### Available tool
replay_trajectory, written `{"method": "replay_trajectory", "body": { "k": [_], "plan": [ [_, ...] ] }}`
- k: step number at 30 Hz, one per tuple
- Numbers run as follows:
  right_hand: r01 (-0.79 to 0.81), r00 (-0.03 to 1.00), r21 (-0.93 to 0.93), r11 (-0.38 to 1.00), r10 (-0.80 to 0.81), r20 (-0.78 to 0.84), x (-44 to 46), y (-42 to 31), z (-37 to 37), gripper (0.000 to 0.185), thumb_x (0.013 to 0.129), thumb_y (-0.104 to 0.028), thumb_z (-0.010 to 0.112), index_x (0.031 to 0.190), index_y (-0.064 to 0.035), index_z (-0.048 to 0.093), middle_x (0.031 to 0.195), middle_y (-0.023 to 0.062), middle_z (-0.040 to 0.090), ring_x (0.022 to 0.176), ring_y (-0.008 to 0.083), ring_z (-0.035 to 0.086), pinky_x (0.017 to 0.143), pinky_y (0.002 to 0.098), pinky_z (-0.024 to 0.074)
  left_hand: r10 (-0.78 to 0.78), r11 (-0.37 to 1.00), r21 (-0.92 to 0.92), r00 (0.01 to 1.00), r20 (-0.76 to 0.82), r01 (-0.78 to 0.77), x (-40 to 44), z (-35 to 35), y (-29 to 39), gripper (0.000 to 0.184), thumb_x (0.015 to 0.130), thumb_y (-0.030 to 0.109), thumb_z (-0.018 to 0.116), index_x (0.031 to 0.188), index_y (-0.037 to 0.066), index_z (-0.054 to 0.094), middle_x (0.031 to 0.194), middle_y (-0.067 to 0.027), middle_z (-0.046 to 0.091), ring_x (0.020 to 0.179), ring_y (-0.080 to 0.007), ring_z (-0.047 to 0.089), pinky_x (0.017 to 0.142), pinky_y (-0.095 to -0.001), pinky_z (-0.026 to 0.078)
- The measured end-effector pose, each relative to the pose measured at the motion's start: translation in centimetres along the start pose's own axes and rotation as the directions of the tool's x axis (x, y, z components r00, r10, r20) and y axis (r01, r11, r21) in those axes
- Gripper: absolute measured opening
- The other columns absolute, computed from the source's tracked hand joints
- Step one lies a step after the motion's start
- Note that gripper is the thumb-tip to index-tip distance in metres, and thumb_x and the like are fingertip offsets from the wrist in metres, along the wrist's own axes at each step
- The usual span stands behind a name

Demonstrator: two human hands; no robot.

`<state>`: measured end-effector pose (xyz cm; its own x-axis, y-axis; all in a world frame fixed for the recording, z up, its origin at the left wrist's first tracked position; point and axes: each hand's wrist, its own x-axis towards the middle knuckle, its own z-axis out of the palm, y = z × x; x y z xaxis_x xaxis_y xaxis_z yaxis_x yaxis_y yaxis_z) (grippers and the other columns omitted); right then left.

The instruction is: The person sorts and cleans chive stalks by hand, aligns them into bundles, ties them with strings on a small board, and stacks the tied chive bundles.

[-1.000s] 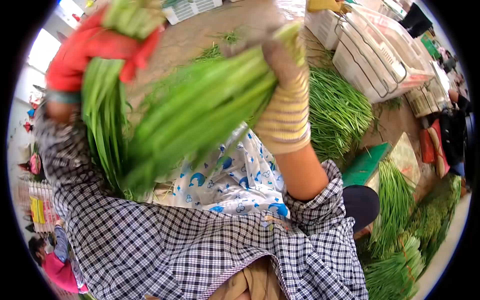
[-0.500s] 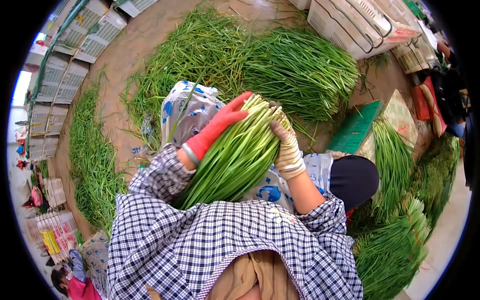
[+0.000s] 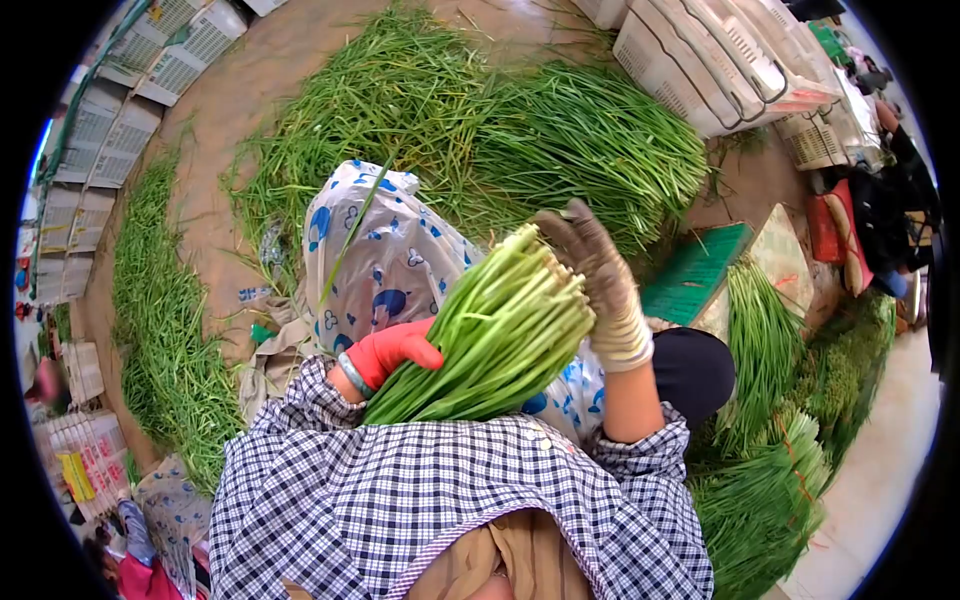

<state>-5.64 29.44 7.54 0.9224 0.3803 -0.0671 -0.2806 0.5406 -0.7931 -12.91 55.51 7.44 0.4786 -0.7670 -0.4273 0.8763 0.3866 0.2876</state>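
Note:
A thick bunch of garlic chives [image 3: 490, 335] rests against my front, its pale stem ends pointing up and away. My left hand [image 3: 392, 358], in a red glove, is closed around its left side; the thumb lies over the leaves and the other fingers are hidden beneath. Beside the stem ends, on the right, my right hand [image 3: 598, 270] wears a striped glove with a dirty grey palm. Its fingers are stretched out and hold nothing. A plastic cover with blue prints [image 3: 385, 260] lies over my legs, under the bunch.
Ahead on the floor lie a loose heap of chives [image 3: 390, 110] and a neater pile [image 3: 600, 150]. Tied bundles [image 3: 765, 490] are at my right, near a green board [image 3: 695, 270]. White crates [image 3: 700, 65] stand at back right, more crates [image 3: 100, 140] along the left. Other people sit nearby.
My right hand has come off the bunch's stem end and opened out to the right. My left hand has slid down from near the stem ends to the leaves; the bunch sits slightly lower.

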Motion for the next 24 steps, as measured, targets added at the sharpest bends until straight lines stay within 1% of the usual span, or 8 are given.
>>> {"method": "replay_trajectory", "body": {
  "k": [5, 8, 9, 10, 11, 15, 20, 24],
  "plan": [
    [-0.121, 0.992, -0.232, 0.965, 0.107, -0.069, 3.1, -4.4, 0.0, 0.06, 0.089, -0.026, 0.066, 0.14, -0.0046, 0.042, 0.126, 0.0189, 0.057, 0.097, 0.0198, 0.063, 0.08, 0.0289, 0.0527, -0.049, 0.991, 0.131, 0.996, 0.076, 0.039, 1.1, -0.6, -0.1, 0.089, 0.068, 0.022, 0.08, 0.143, 0.003, 0.037, 0.135, -0.0131, 0.053, 0.122, -0.0234, 0.053, 0.103, -0.0354, 0.041],
    [-0.101, 0.987, -0.737, 0.669, 0.16, 0.01, 5.6, -5.4, 1.9, 0.007, 0.087, -0.008, 0.067, 0.09, -0.0021, 0.07, 0.078, 0.0026, 0.069, 0.073, 0.0105, 0.061, 0.071, 0.0229, 0.0516, -0.027, 0.993, 0.117, 0.995, 0.1, 0.015, 1.3, -0.5, -0.1, 0.089, 0.066, 0.02, 0.081, 0.142, 0.002, 0.038, 0.135, -0.0148, 0.053, 0.122, -0.0254, 0.053, 0.104, -0.0365, 0.041],
    [0.242, 0.969, -0.706, 0.666, -0.136, 0.204, 7.8, -4.8, 1.2, 0.01, 0.088, -0.01, 0.066, 0.094, -0.0036, 0.069, 0.077, 0.0025, 0.067, 0.07, 0.0103, 0.06, 0.067, 0.0223, 0.0515, -0.024, 0.993, 0.118, 0.994, 0.104, 0.011, 1.2, -0.5, -0.1, 0.089, 0.066, 0.021, 0.081, 0.142, 0.002, 0.038, 0.135, -0.0147, 0.053, 0.123, -0.0252, 0.052, 0.104, -0.0364, 0.041],
    [0.009, 1.0, -0.409, 0.913, -0.012, -0.005, 10.1, -6.0, 0.2, 0.01, 0.09, -0.011, 0.064, 0.096, -0.005, 0.069, 0.073, 0.0016, 0.064, 0.066, 0.0114, 0.059, 0.063, 0.0226, 0.0516, -0.021, 0.995, 0.104, 0.993, 0.119, 0.009, 1.3, -0.9, -0.3, 0.089, 0.066, 0.021, 0.081, 0.142, 0.002, 0.038, 0.135, -0.0146, 0.052, 0.123, -0.0251, 0.052, 0.104, -0.0364, 0.04],
    [-0.081, 0.991, -0.763, 0.641, -0.029, -0.13, 10.3, -9.9, 3.6, 0.012, 0.091, -0.01, 0.061, 0.099, -0.0056, 0.068, 0.077, 0.0047, 0.065, 0.07, 0.0136, 0.06, 0.065, 0.0223, 0.0525, -0.013, 0.996, 0.095, 0.993, 0.119, 0.002, 1.1, -1.0, -0.4, 0.089, 0.066, 0.021, 0.081, 0.142, 0.002, 0.038, 0.135, -0.0146, 0.052, 0.123, -0.0251, 0.052, 0.104, -0.0364, 0.04],
    [0.367, 0.93, -0.839, 0.401, -0.158, 0.331, 14.4, -10.8, 4.9, 0.062, 0.084, -0.015, 0.07, 0.139, -0.0045, 0.043, 0.121, 0.0172, 0.06, 0.113, 0.024, 0.058, 0.093, 0.0338, 0.0487, 0.009, 0.997, 0.079, 0.985, 0.174, -0.023, 1.2, -1.5, -0.3, 0.082, 0.074, 0.017, 0.076, 0.144, 0.003, 0.036, 0.134, -0.0111, 0.054, 0.12, -0.0204, 0.054, 0.102, -0.0336, 0.041],
    [0.227, 0.687, -0.946, 0.232, 0.65, 0.324, 11.2, -9.0, 6.5, 0.069, 0.072, -0.018, 0.078, 0.135, -0.0063, 0.05, 0.13, 0.0135, 0.056, 0.12, 0.0241, 0.053, 0.102, 0.0331, 0.0422, 0.027, 0.994, 0.095, 0.982, 0.188, -0.046, 1.0, -1.8, -0.4, 0.078, 0.078, 0.019, 0.073, 0.144, 0.003, 0.035, 0.135, -0.0113, 0.052, 0.122, -0.0208, 0.052, 0.104, -0.0343, 0.04],
    [0.036, 0.825, -0.985, 0.17, 0.552, 0.125, 8.6, -7.7, 6.5, 0.061, 0.074, -0.013, 0.076, 0.129, -0.0036, 0.053, 0.119, 0.0146, 0.061, 0.109, 0.0253, 0.06, 0.094, 0.0334, 0.0473, 0.036, 0.999, -0.04, 0.996, 0.088, -0.032, 0.3, -1.2, -0.1, 0.087, 0.077, 0.031, 0.076, 0.146, 0.003, 0.031, 0.141, -0.015, 0.047, 0.126, -0.0253, 0.049, 0.108, -0.0383, 0.038]
  ]
}}
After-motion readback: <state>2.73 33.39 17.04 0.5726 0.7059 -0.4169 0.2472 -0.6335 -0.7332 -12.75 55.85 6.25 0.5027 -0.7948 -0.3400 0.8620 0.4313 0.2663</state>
